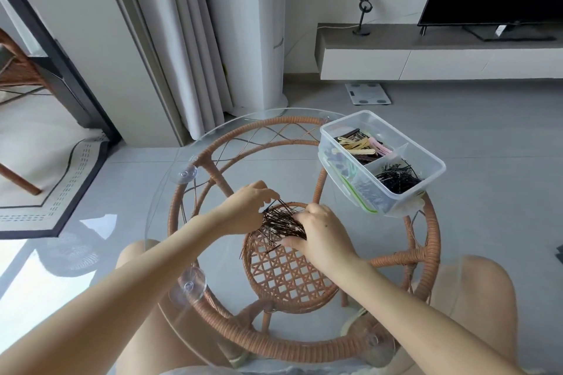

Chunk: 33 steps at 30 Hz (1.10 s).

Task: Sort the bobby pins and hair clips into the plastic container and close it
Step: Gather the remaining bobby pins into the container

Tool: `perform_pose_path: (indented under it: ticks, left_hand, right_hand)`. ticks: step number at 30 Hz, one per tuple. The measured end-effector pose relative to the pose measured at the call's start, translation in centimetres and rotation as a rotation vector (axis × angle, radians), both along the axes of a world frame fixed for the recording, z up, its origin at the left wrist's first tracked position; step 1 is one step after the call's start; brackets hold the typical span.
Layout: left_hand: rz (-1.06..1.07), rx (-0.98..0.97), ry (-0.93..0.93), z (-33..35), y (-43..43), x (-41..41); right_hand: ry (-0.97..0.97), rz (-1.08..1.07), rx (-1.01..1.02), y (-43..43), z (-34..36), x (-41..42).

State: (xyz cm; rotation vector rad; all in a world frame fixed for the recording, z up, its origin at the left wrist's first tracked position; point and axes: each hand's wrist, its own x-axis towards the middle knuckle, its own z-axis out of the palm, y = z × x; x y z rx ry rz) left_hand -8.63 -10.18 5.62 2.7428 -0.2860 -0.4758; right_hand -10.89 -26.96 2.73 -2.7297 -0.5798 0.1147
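Note:
A heap of brown bobby pins (278, 224) lies on the round glass tabletop (170, 222) in front of me. My left hand (246, 210) curls round the heap's left side, fingertips pinching pins at its top. My right hand (320, 230) cups the heap from the right, fingers bent into the pins. At the table's far right stands a clear plastic container (426, 158), open, split by a divider. Its far compartment holds pale and brown hair clips (362, 144); its near one holds black bobby pins (397, 178). The lid (356, 189) with a green seal lies under the container.
The glass top rests on a wicker frame (432, 240) with a woven lower shelf (289, 277). My knees show below the glass. Beyond are a curtain (182, 39), a white tower unit (253, 39), a scale (367, 94) on the floor and a TV bench (441, 55).

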Motion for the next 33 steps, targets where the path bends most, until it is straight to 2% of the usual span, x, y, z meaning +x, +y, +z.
perform_pose_path:
  ticks: [5,13,25,30,33]
  left_hand:
    - [0.019,-0.02,0.023,0.5,0.0,-0.4]
    - [0.04,0.166,0.032,0.9,1.2,-2.0]
    - [0.027,0.153,-0.017,0.3,-1.8,-1.6]
    - [-0.003,0.173,-0.054,-0.1,-2.6,-1.3]
    - [-0.014,0.145,-0.065,-0.3,-2.8,-0.7]
  right_hand:
    - [-0.028,0.067,0.076,-0.5,-0.4,0.0]
    - [0.014,0.073,0.214,-1.0,0.6,0.7]
    - [-0.12,0.073,0.381,-4.7,7.7,2.0]
    - [-0.234,0.054,0.311,-8.9,10.8,4.7]
    - [-0.232,0.107,0.094,-12.3,11.7,7.2]
